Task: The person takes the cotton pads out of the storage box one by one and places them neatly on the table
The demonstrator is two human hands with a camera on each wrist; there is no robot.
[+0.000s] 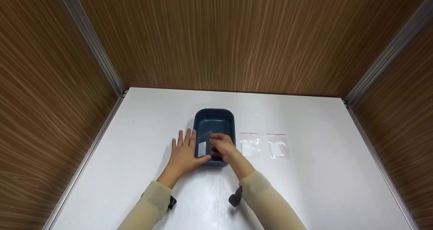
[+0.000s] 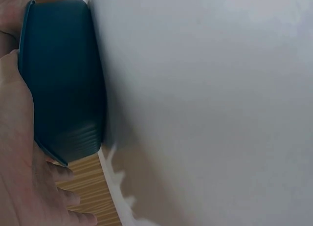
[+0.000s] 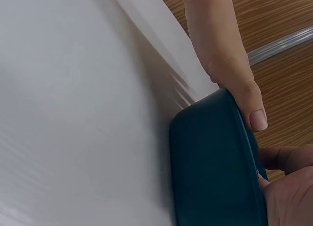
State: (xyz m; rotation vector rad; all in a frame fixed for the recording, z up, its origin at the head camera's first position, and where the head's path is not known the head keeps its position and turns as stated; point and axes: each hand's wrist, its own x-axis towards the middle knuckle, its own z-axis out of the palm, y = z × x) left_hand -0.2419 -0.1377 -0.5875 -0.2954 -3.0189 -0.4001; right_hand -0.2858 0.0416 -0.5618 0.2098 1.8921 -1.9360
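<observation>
A dark blue rectangular box (image 1: 214, 112) stands on the white table. My left hand (image 1: 184, 154), fingers spread and straight, rests against its left side, the thumb over the near rim. In the right wrist view that thumb lies on the rim of the blue box (image 3: 210, 157). My right hand (image 1: 222, 146) reaches into the box and pinches a clear zip bag (image 1: 202, 148) with a reddish top edge and a white piece in it. Fingertips of this hand are partly hidden. In the left wrist view the blue box (image 2: 63, 74) hides the bag.
Two more clear zip bags lie flat right of the box: a nearer one (image 1: 249, 145) and a farther one (image 1: 278, 146), each with a red strip and a white piece. Wood-grain panels (image 1: 216, 37) enclose the white table (image 1: 321, 162) at the back and sides.
</observation>
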